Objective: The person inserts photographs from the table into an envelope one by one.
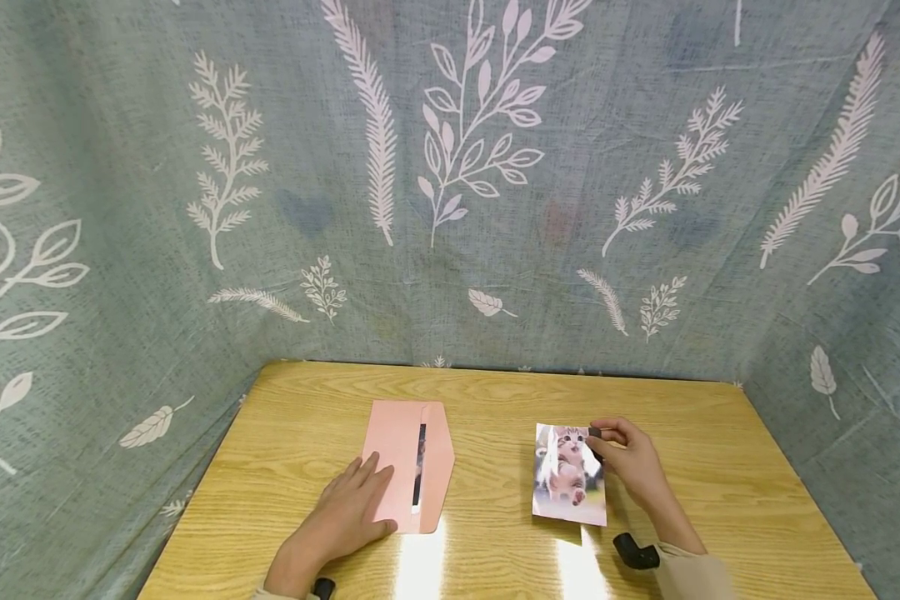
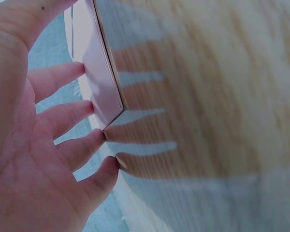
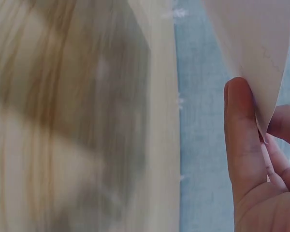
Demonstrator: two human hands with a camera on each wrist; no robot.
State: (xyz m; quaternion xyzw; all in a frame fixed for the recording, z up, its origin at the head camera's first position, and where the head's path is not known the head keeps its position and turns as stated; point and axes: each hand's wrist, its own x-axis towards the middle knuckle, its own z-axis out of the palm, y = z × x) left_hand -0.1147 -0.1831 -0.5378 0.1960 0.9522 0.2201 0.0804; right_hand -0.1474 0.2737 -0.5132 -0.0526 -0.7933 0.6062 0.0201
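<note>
A pink envelope lies on the table with its flap spread to the right. Through its slot shows a narrow strip of a dark picture inside. My left hand rests on the envelope's lower left with fingers spread and straight; in the left wrist view its fingertips touch the pink paper at the edge. To the right, my right hand pinches a glossy kitten photo by its upper right edge. Above the tabletop, the photo's pale back is seen between thumb and fingers in the right wrist view.
The light wooden table reflects bright light near its front. A blue-grey curtain with white leaf prints hangs behind and along both sides. Black wrist mounts sit at the sleeves.
</note>
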